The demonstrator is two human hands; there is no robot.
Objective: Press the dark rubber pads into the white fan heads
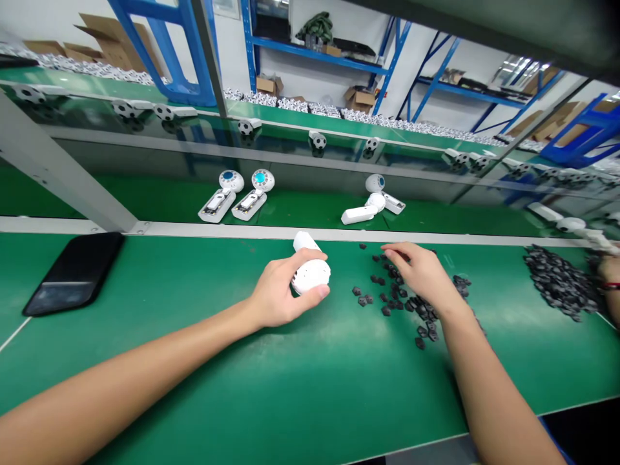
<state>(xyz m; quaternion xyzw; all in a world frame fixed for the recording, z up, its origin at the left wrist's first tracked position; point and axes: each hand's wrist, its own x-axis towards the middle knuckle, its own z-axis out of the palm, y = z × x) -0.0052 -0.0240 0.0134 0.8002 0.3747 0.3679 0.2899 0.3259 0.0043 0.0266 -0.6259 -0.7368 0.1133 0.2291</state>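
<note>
Left hand (278,290): closed around a white ball-headed device (310,278), thumb along the near side of the round head, fingers over its far side. The device is just right of the left palm; its white body section points away from the person, beyond the fingers. The rounded face of the head, with small dark marks, is turned upward.

Right hand (421,271): over the scattered black pentagonal pieces (426,310), thumb and forefinger brought close together, tips toward the left hand. Cannot tell whether a piece is pinched between them. Pieces lie below, left of and nearer the person than this hand, singly and in a loose heap on the green worktable (290,387).

Well left of the left hand: a black tablet-like slab (72,274), lying flat. Beyond the left hand, past a pale metal rail (217,231): two white devices (232,196) with opened bodies, side by side. Beyond the right hand, slightly left: more white devices (371,205), close together.

Well right of the right hand: a denser pile of black pieces (559,282), with a co-worker's hand (611,268) at its far right edge.
</note>
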